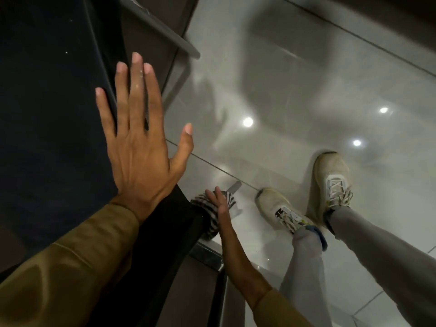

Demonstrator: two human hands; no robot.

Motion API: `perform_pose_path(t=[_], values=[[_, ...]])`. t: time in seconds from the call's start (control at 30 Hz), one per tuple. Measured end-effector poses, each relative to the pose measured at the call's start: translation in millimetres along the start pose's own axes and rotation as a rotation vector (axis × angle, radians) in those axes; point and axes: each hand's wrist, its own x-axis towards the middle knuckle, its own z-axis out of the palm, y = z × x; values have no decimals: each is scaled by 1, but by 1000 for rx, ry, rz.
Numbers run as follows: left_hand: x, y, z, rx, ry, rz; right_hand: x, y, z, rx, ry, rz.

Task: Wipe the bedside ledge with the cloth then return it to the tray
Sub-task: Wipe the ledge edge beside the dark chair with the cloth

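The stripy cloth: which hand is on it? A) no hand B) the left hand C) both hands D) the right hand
D. The right hand lies flat on the black-and-white striped cloth low down by the ledge edge, while the left hand is spread open, higher up, away from the cloth.

Floor tiles [306, 79] glossy, reflective; cloth [207, 218] striped, fuzzy; ledge [47, 114] dark, matt; sleeve [70, 267] soft fabric.
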Motion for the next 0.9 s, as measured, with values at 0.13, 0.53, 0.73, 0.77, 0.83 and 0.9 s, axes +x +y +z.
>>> perform_pose_path(t=[0.13, 0.53, 0.73, 0.77, 0.83, 0.9], values=[[-1, 0, 4, -5, 37, 2, 57, 27, -14, 108, 204, 55], [1, 3, -2, 11, -10, -17, 27, 13, 11, 96, 185, -24], [0, -1, 1, 7, 3, -8, 89, 15, -32, 137, 250, 147], [0, 0, 2, 2, 5, -4, 98, 11, -39, 141, 263, 175], [1, 1, 2, 4, 5, -10, 99, 4, -40, 140, 246, 186], [1, 3, -1, 2, -13, -28, 74, -1, -24, 165, 227, 155]])
